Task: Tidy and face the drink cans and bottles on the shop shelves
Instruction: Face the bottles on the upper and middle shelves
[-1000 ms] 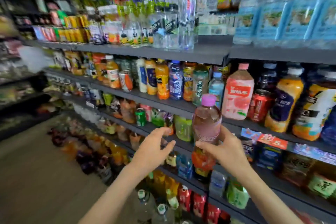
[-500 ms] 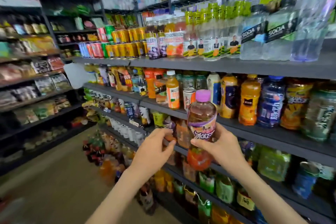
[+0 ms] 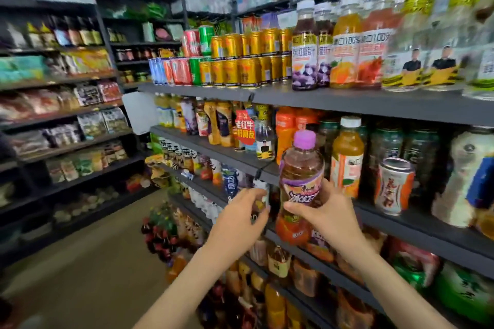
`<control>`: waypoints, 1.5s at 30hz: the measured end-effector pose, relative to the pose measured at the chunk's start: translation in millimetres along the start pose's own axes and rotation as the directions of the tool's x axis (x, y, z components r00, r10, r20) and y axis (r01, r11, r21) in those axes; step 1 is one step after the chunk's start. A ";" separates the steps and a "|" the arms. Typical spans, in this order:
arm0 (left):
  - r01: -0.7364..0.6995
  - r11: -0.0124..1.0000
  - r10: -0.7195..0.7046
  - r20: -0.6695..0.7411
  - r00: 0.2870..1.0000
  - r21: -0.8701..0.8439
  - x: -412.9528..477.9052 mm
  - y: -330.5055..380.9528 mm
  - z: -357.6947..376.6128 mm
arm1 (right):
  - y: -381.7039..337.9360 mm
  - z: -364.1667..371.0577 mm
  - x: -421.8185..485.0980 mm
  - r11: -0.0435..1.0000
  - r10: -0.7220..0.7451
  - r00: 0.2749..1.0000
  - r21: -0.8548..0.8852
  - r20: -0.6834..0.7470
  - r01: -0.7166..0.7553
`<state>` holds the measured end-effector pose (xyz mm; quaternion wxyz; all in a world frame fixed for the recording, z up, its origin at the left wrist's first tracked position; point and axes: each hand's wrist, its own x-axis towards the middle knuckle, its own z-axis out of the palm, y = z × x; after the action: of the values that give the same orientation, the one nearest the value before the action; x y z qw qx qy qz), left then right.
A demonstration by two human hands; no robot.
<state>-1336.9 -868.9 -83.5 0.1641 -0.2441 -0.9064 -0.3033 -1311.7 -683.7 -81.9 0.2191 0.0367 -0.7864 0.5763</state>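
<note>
My right hand [image 3: 327, 215] grips a clear bottle of pinkish tea [image 3: 300, 181] with a purple cap and purple-orange label, upright in front of the middle shelf [image 3: 417, 224]. My left hand [image 3: 239, 219] hovers just left of the bottle with loosely curled fingers, holding nothing. Behind the bottle stand an orange juice bottle [image 3: 346, 157] with a white cap and a white-orange can [image 3: 394, 185].
The top shelf [image 3: 334, 100] carries stacked gold cans [image 3: 240, 61] and tall juice bottles [image 3: 304, 45]. Lower shelves are packed with drinks. A second shelving unit with snack packets [image 3: 80, 120] lines the left side. The aisle floor [image 3: 80, 262] lies between.
The view has swung left along the shelves and moved closer. The bottle stays in my right hand, carried leftward past the orange bottles. My left hand keeps its place beside it.
</note>
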 end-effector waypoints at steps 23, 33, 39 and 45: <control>-0.214 0.955 0.289 0.473 0.832 -0.206 75.1 -264.1 -45.4 | 38.4 276.9 45.4 0.944 0.318 0.897 0.012 -0.306 -0.331; -0.369 0.845 0.507 0.363 0.781 -0.386 70.1 -220.3 -29.8 | 11.7 241.5 6.0 0.940 0.296 0.787 0.020 -0.541 -0.340; -0.450 0.779 0.595 0.286 0.751 -0.437 72.2 -153.2 -10.8 | -11.3 180.3 -17.2 0.952 0.212 0.726 -0.029 -0.654 -0.304; -0.471 0.738 0.625 0.229 0.746 -0.483 52.8 -65.9 20.5 | -23.5 97.5 -54.9 0.958 0.132 0.672 -0.080 -0.729 -0.275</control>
<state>-1419.4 -883.9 -106.6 0.0175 -0.5862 -0.7240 -0.3631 -1284.4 -792.2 -105.6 0.4445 -0.2992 -0.6870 0.4909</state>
